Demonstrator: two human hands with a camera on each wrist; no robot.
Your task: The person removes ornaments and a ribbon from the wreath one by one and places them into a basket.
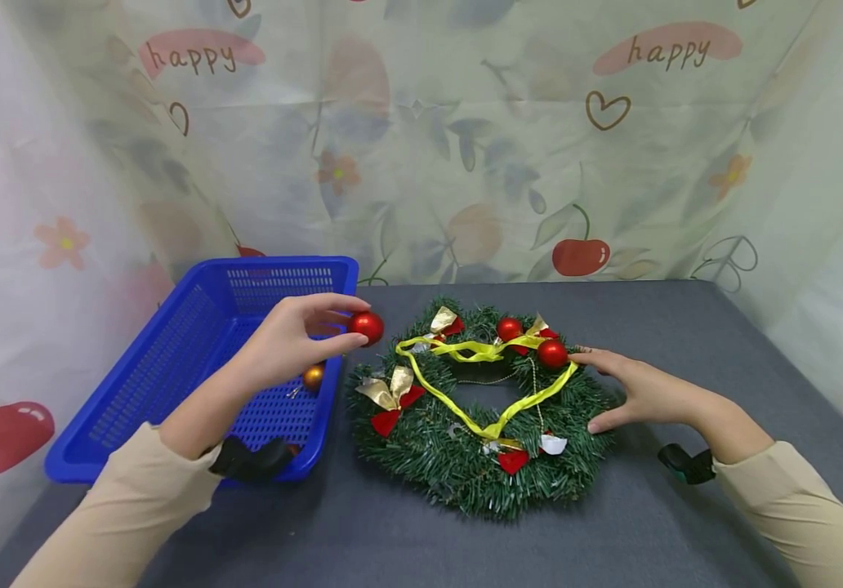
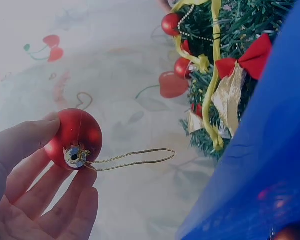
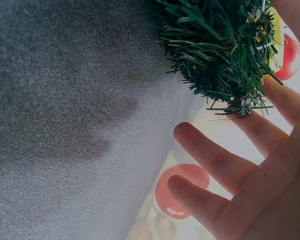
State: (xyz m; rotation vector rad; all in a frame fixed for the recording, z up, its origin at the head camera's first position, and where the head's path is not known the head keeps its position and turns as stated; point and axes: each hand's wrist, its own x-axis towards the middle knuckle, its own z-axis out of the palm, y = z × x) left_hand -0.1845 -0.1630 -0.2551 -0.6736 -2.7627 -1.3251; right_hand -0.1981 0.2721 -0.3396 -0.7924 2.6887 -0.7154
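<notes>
Between the thumb and fingers of my left hand is a red bauble, held in the air between the basket and the wreath. In the left wrist view its silver cap faces the camera, and a gold cord loop hangs free from it. The green wreath lies on the table, with a yellow ribbon, gold-and-red bows and two red baubles on it. My right hand rests at the wreath's right side, fingers spread; in the right wrist view some fingertips touch the greenery.
Left of the wreath stands a blue plastic basket with a gold bauble inside, and part of another ornament shows near the left wrist strap. The grey table runs back to a patterned curtain.
</notes>
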